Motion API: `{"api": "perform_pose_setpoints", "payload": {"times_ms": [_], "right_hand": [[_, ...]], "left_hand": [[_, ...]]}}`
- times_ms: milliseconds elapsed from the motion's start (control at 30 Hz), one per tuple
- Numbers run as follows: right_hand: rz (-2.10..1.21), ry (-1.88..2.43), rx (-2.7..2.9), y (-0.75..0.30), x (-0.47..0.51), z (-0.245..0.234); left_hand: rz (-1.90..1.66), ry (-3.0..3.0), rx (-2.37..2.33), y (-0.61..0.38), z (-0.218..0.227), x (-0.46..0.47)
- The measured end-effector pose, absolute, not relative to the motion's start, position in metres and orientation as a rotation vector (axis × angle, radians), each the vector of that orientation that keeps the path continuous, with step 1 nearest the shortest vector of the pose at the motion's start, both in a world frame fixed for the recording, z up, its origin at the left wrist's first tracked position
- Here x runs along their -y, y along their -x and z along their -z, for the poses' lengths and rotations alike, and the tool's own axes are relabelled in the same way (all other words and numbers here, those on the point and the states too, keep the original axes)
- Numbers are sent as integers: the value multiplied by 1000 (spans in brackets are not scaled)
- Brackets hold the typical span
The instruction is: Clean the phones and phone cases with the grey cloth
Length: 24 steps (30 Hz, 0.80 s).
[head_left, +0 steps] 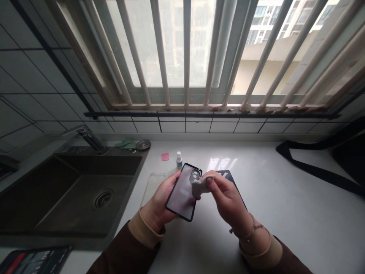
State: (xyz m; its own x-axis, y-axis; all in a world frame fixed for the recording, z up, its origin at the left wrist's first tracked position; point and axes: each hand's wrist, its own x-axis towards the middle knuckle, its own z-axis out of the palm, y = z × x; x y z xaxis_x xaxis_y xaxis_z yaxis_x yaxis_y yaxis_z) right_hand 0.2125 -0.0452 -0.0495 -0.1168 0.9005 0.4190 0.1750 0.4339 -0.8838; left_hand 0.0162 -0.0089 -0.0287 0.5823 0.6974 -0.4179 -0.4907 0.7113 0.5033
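My left hand (163,197) is wrapped round a smartphone (181,198) with a black-edged case and a translucent back, held tilted above the white counter. Its camera block shows near the top end. Pinched in my right hand (228,194) is a small grey cloth (202,185), which overlaps the phone's back just below the cameras. Beyond the phone stands a small white-capped bottle (179,161). A clear phone case (151,184) lies on the counter, partly behind my left hand. Under my right hand lies a dark flat item (232,180), mostly hidden.
A sink (85,190) with a faucet (91,139) is at the left. Behind it lie a green cloth (126,144) and a metal drain strainer (143,144). A pink note (165,156) sits nearby. A black strap (313,163) lies right; a dark printed item (37,260) is bottom left.
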Motion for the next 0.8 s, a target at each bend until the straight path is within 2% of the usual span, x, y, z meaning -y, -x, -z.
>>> {"api": "perform_pose_setpoints", "payload": {"times_ms": [133,233,433,800], "right_hand": [[-695,1308,1155,-220,39,61],[-504,1353,1275,-219,38,61],[-352,1138,1856,-204,39,62],[-456,806,2115,-201,46,52]], "left_hand": [[-589,-394,-630,-14,30,11],[-556,-397,-634,-14,33,12],[-619,-369,-610,-16,39,12],[-751,-247,-588,-25,41,9]]}}
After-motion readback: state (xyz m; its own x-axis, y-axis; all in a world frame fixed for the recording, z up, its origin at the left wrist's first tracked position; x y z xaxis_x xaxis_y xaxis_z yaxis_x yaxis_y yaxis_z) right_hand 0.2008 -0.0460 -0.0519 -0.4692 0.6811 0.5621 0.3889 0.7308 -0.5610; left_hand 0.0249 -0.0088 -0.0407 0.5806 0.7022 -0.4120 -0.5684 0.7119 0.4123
